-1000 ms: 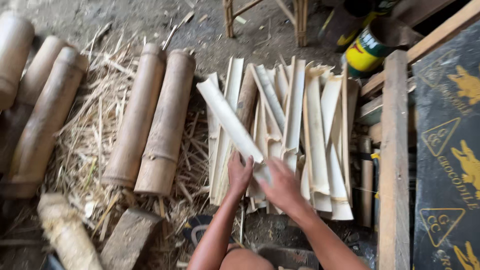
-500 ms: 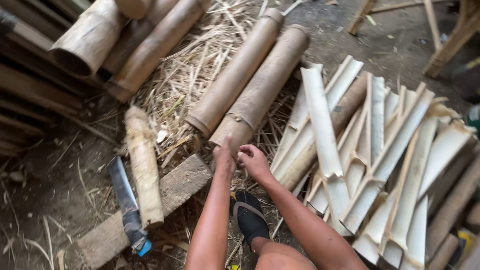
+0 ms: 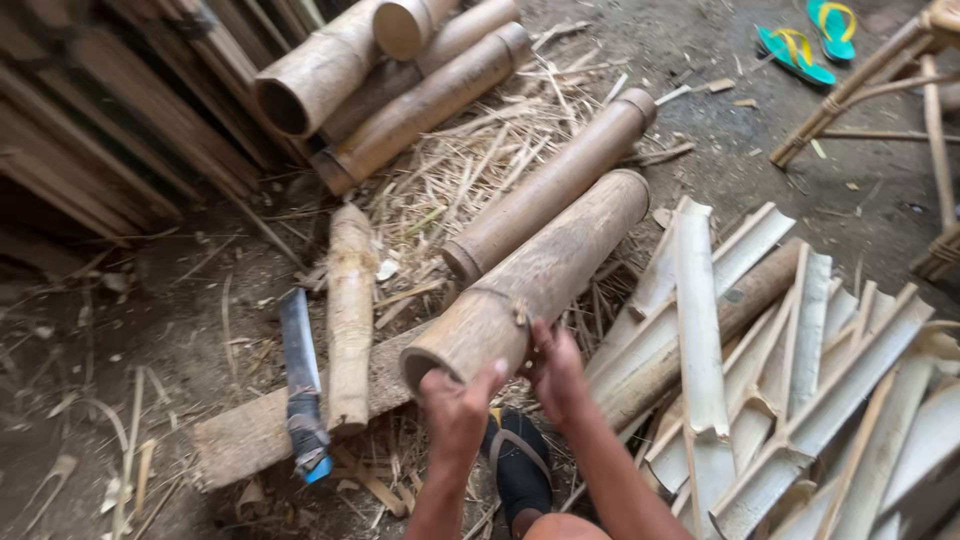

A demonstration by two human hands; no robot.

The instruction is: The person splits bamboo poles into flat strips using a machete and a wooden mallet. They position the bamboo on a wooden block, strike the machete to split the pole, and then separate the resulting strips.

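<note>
Both hands now grip the near end of a bamboo tube (image 3: 540, 285): left hand (image 3: 455, 405) closed on its open rim, right hand (image 3: 555, 365) clasped on the side. Half a second ago they only reached it; earlier they held a split slat. Split slats (image 3: 800, 370) crowd the right; a knife (image 3: 300, 385) and plank (image 3: 250, 430) lie left, with bare dirt beyond.

A thick, hollow bamboo section (image 3: 540, 285), tan and dry with a rough brown skin, lies slanted on the straw-strewn ground, its open cut end nearest and low-left, resting on a flat wooden plank (image 3: 250, 430), just beside a slimmer bamboo section (image 3: 550, 185).
</note>
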